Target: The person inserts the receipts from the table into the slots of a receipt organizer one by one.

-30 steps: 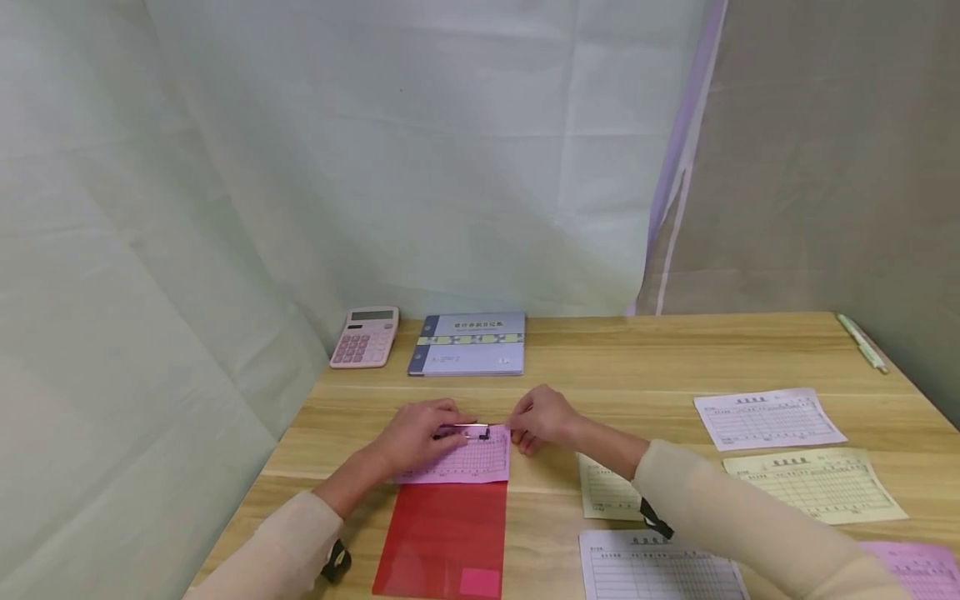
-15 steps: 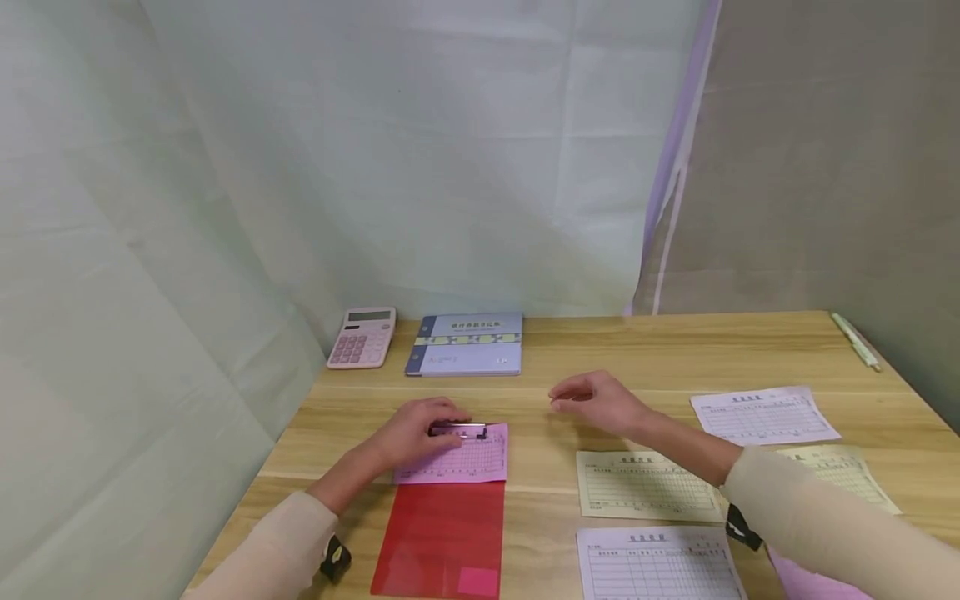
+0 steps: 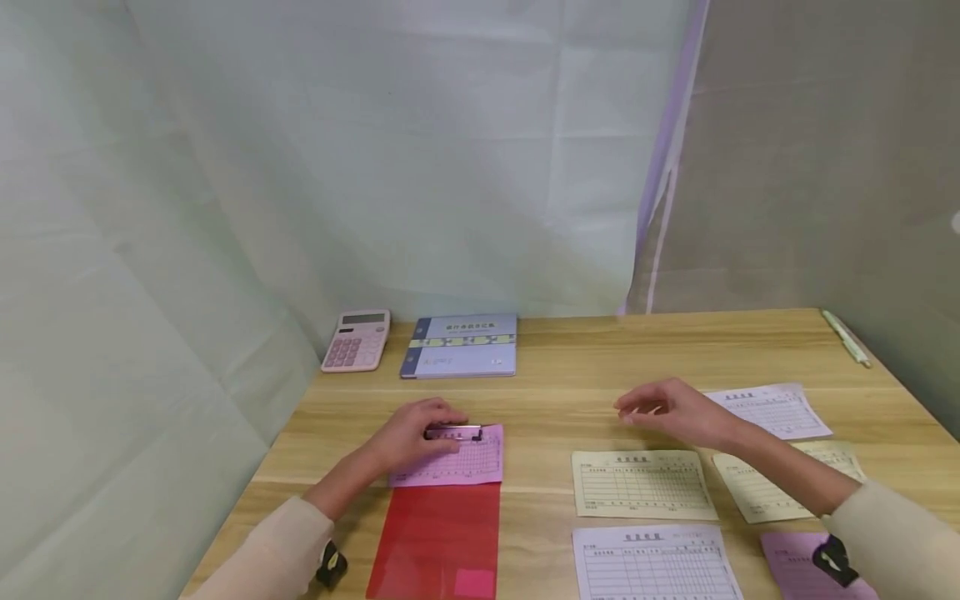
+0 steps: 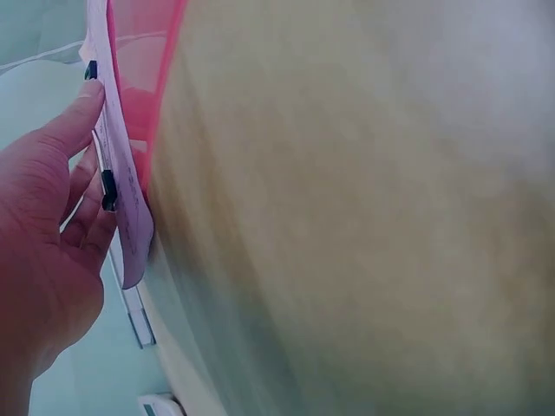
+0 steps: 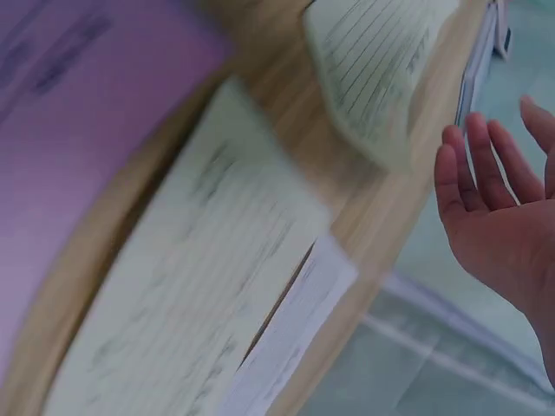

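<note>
A red clipboard (image 3: pixel 438 533) lies on the table with a pink form (image 3: pixel 471 462) across its top, under a metal clip (image 3: pixel 453 433). My left hand (image 3: pixel 412 432) holds the clipboard's top end, thumb on the near side of the clip and fingers on the far side. In the left wrist view, the thumb reaches the pink form (image 4: pixel 130 199) beside the clip's black end. My right hand (image 3: pixel 678 410) is raised over the table, fingers loosely bent, nothing in them. The right wrist view shows that hand (image 5: pixel 494 191) with its fingers apart.
Right of the clipboard lie a yellow form (image 3: pixel 641 485) and a white form (image 3: pixel 652 562). Farther right are another white form (image 3: pixel 768 412), a second yellow form (image 3: pixel 765 492) and a purple form (image 3: pixel 798 567). A calculator (image 3: pixel 356 342), a blue account book (image 3: pixel 465 346) and a pen (image 3: pixel 846 337) lie at the back.
My right hand has let go of the pink form's upper right corner and moved right, over the table. My left hand has stayed at the clip.
</note>
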`<action>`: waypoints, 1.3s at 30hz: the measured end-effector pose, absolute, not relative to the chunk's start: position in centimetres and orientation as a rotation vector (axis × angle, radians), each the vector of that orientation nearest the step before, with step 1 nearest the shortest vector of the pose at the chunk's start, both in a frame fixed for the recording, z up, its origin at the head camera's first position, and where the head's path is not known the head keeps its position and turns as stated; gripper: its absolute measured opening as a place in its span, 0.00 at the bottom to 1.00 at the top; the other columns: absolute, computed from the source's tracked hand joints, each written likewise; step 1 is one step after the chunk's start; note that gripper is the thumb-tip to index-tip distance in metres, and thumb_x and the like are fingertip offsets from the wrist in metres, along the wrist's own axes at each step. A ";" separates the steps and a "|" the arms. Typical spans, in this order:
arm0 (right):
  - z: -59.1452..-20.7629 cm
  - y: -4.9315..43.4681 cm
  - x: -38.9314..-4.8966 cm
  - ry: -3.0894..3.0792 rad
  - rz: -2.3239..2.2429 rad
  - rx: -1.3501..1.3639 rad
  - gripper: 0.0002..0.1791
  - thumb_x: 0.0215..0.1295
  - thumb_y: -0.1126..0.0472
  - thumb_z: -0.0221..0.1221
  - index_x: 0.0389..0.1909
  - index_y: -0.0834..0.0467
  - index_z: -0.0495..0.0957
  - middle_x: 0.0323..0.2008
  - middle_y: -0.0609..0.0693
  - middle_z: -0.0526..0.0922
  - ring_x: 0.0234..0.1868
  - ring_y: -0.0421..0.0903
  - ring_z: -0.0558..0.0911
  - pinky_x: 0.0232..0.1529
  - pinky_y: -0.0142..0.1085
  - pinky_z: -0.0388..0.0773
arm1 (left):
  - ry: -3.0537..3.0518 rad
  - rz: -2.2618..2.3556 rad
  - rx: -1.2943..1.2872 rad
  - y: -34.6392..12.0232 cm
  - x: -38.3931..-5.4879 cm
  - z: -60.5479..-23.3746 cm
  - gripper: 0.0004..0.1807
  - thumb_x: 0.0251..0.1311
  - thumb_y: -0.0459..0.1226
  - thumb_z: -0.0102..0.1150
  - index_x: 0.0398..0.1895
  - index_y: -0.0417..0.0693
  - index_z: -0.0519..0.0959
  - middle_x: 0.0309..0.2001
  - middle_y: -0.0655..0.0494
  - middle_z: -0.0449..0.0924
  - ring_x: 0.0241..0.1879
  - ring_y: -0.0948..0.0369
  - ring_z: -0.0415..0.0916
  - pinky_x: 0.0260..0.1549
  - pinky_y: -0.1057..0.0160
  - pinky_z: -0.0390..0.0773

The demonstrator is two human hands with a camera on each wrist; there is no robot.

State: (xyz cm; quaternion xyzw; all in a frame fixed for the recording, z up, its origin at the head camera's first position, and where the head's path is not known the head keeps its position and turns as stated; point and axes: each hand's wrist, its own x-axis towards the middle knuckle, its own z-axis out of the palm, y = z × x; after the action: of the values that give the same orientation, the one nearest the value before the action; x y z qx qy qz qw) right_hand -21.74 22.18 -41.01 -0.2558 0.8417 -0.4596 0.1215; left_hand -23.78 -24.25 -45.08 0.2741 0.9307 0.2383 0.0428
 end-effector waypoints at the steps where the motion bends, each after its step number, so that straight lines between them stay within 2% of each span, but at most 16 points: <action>1: -41.0 22.8 -21.5 2.460 -1.327 -0.753 0.18 0.76 0.62 0.65 0.58 0.70 0.83 0.52 0.61 0.88 0.47 0.54 0.86 0.43 0.36 0.83 | 2.845 0.736 0.841 -24.3 -23.7 -45.1 0.24 0.64 0.44 0.76 0.64 0.61 0.85 0.52 0.66 0.82 0.50 0.64 0.76 0.54 0.55 0.80; 10: -41.9 27.0 -20.1 2.543 -1.215 -0.815 0.15 0.73 0.65 0.67 0.55 0.68 0.84 0.46 0.54 0.88 0.40 0.39 0.83 0.38 0.34 0.81 | 2.863 0.743 0.843 -24.6 -23.6 -45.6 0.24 0.66 0.43 0.75 0.65 0.60 0.85 0.55 0.64 0.82 0.54 0.62 0.76 0.58 0.51 0.79; 16: -42.7 27.7 -19.0 2.713 -1.089 -0.888 0.11 0.67 0.65 0.71 0.48 0.62 0.88 0.37 0.39 0.85 0.34 0.33 0.77 0.33 0.32 0.77 | 2.886 0.718 0.854 -24.7 -23.5 -45.7 0.22 0.67 0.40 0.73 0.64 0.60 0.86 0.56 0.62 0.82 0.54 0.61 0.76 0.58 0.51 0.79; 19: -43.0 27.6 -18.7 2.789 -1.030 -0.923 0.10 0.63 0.66 0.73 0.45 0.59 0.88 0.35 0.35 0.84 0.33 0.32 0.75 0.31 0.32 0.75 | 2.895 0.713 0.859 -24.6 -23.4 -45.7 0.22 0.67 0.38 0.73 0.63 0.59 0.86 0.55 0.62 0.82 0.54 0.61 0.76 0.57 0.51 0.80; 25: -43.6 27.3 -18.3 2.832 -0.945 -0.867 0.07 0.62 0.67 0.74 0.37 0.53 0.88 0.30 0.35 0.81 0.29 0.32 0.72 0.28 0.31 0.72 | 2.906 0.686 0.842 -24.4 -23.3 -45.6 0.20 0.67 0.38 0.72 0.62 0.61 0.87 0.55 0.63 0.81 0.55 0.61 0.76 0.58 0.51 0.79; 29: -43.8 27.3 -18.3 2.850 -0.930 -0.831 0.09 0.61 0.69 0.73 0.33 0.51 0.88 0.28 0.35 0.80 0.28 0.31 0.72 0.28 0.31 0.73 | 2.907 0.680 0.819 -24.2 -23.3 -45.6 0.20 0.67 0.38 0.72 0.61 0.61 0.87 0.56 0.62 0.81 0.57 0.59 0.76 0.60 0.50 0.78; 39: -43.2 27.2 -18.8 2.865 -0.997 -0.787 0.08 0.65 0.69 0.70 0.32 0.51 0.86 0.26 0.36 0.78 0.28 0.32 0.72 0.28 0.31 0.72 | 2.917 0.657 0.808 -24.0 -23.4 -45.6 0.20 0.67 0.39 0.72 0.61 0.62 0.87 0.57 0.61 0.81 0.59 0.57 0.75 0.62 0.48 0.77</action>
State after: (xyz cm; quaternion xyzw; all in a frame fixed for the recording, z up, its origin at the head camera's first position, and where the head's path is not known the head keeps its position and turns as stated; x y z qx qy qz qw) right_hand -18.81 27.24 -43.21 -0.2510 0.9142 -0.3181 0.0040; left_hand -23.43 -24.01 -45.60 0.2609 0.9415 0.2120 0.0221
